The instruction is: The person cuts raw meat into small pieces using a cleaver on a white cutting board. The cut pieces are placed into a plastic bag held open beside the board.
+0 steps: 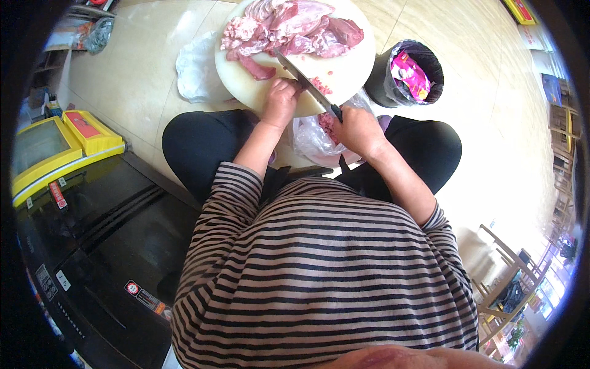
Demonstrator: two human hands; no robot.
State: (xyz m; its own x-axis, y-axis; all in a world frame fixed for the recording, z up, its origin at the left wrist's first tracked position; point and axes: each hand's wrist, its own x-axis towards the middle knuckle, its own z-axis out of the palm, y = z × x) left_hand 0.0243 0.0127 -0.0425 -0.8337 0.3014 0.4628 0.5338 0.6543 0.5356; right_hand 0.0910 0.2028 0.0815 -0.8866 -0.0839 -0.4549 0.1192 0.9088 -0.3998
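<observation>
My right hand (pixel 361 132) is closed round the black handle of a kitchen knife (pixel 302 79), whose long blade points up and left over a round white cutting board (pixel 364 69). Beside the blade, my left hand (pixel 281 102) presses with bent fingers at the board's near edge, probably on meat, but its fingertips are hidden. A strip of raw meat (pixel 258 70) lies just beyond it. Small chopped bits (pixel 321 86) rest right of the blade. A large pile of raw meat (pixel 299 27) covers the far part of the board. Below the board, a plastic-lined bowl (pixel 313 143) holds chopped meat (pixel 328 127).
A black bin (pixel 380 78) with a liner and a pink packet (pixel 410 76) stands right of the board. White plastic (pixel 196 69) lies on the floor at its left. A black appliance with a yellow-framed part (pixel 69 147) is at my left, and wooden furniture (pixel 511 276) at lower right.
</observation>
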